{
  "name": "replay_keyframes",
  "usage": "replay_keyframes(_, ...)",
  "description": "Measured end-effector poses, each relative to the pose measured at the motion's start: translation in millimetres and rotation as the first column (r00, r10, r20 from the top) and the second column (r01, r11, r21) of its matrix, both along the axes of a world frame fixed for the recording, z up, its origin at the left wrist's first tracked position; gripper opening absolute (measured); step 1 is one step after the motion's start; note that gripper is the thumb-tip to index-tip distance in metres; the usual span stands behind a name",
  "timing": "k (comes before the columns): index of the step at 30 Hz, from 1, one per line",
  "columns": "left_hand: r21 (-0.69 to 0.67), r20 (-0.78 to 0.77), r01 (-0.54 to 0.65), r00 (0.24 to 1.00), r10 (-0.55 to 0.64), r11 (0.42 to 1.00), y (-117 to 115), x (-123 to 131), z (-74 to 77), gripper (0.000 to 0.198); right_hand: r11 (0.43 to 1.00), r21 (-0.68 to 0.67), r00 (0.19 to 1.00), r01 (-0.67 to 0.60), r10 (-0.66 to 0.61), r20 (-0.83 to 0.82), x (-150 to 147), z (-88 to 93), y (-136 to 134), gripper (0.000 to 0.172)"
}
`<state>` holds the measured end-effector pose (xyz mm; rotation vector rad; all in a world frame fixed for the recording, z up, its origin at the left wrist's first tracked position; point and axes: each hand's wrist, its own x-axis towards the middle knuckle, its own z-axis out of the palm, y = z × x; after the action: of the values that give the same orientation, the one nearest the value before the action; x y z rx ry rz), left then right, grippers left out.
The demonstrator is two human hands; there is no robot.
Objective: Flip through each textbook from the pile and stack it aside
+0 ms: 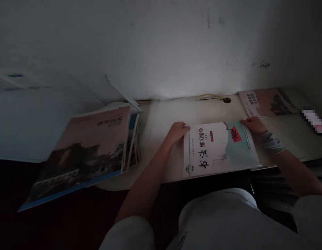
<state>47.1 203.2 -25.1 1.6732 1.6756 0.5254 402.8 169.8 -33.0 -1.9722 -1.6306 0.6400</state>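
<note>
A calligraphy workbook (213, 152) with a white and green cover and a red diamond lies sideways at the desk's front edge. My left hand (178, 131) grips its left top corner, thumb on the cover. At the opposite top corner, my right hand (253, 125) pinches the book in the same way; a grey band wraps that wrist. Fingers beneath the workbook are hidden. Left of my left arm sits a stack of books, topped by a pink history book (93, 139) that juts past the desk edge.
Another pink history book (267, 102) lies by the wall at the back right. A phone (314, 121), blurred out, rests at the far right. Near the wall a yellow cable (210, 95) runs to a hole in the desk (166, 107).
</note>
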Motion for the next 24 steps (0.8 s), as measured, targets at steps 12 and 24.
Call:
replay_keyframes(12, 0.070, -0.647, 0.705, 0.571, -0.505, 0.706, -38, 97, -12.8, 0.056, 0.962, -0.212, 0.855, -0.171, 0.252, 0.453, 7, -4.6, 20, 0.045)
replay_keyframes(24, 0.160, -0.630, 0.692, 0.621, -0.467, 0.704, -45, 109, -39.0, 0.063, 0.755, 0.093, 0.641, -0.649, 0.477, 0.602, -98, -20.8, -21, 0.061)
